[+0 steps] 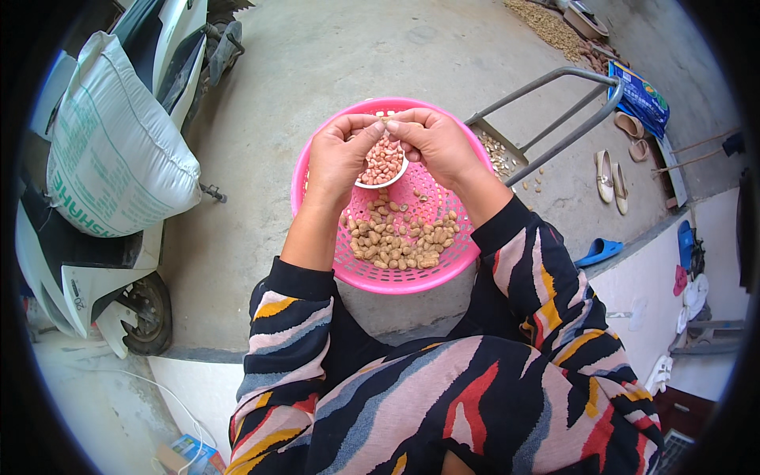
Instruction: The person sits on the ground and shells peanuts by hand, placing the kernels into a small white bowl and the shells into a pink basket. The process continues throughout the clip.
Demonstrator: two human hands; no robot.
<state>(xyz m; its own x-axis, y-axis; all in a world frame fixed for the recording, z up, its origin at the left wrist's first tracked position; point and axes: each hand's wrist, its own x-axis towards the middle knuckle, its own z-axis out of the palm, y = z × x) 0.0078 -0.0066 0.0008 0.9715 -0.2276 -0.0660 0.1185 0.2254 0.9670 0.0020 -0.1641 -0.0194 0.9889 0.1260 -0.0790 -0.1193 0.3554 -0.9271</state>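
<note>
Above a bowl of shelled peanuts [383, 160], my left hand [341, 151] and my right hand [438, 145] meet at the thumbs and fingertips. Pinched between them is a small peanut pod [385, 119], mostly covered by the fingers. The white bowl [386, 185] stands inside a pink plastic basket [389, 288] with slotted holes, and my hands hide part of its rim. Unshelled peanuts [398, 240] lie heaped on the basket's near side, with a few loose ones closer to the bowl.
A metal-handled dustpan [570, 74] holding peanut shells [497, 155] stands right of the basket. At left, a white sack [119, 142] rests on a scooter [89, 285]. Shoes [611, 178] and a blue slipper [599, 252] lie at right. More peanuts [546, 27] are spread by the far wall.
</note>
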